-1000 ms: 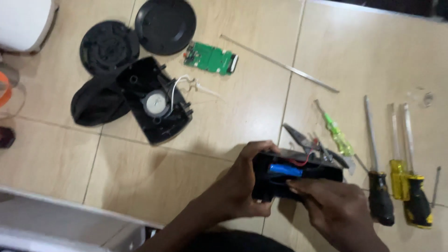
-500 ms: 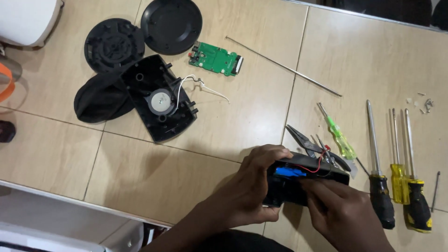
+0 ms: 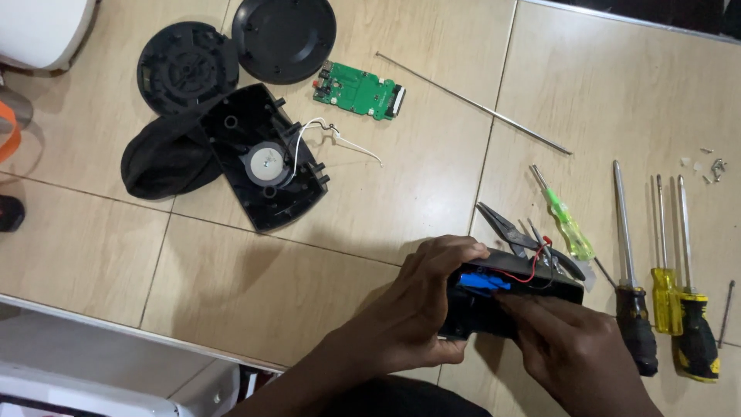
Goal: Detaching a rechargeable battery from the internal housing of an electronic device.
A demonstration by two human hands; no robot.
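Observation:
My left hand grips a black plastic housing by its left end, fingers curled over the top edge. Inside the housing sits a blue battery cell with a red wire looping off it. My right hand presses its fingers into the housing's open side, right beside the blue cell. Both hands hover low over the tan tiled floor.
Pliers and a green-handled tester screwdriver lie just beyond the housing. Three screwdrivers lie at right, small screws above them. A speaker shell, two round black covers, a green circuit board and a thin metal rod lie farther off.
The view has shifted slightly, so the floor items sit lower in frame. My hands keep the housing; my right fingers have moved deeper in beside the blue cell.

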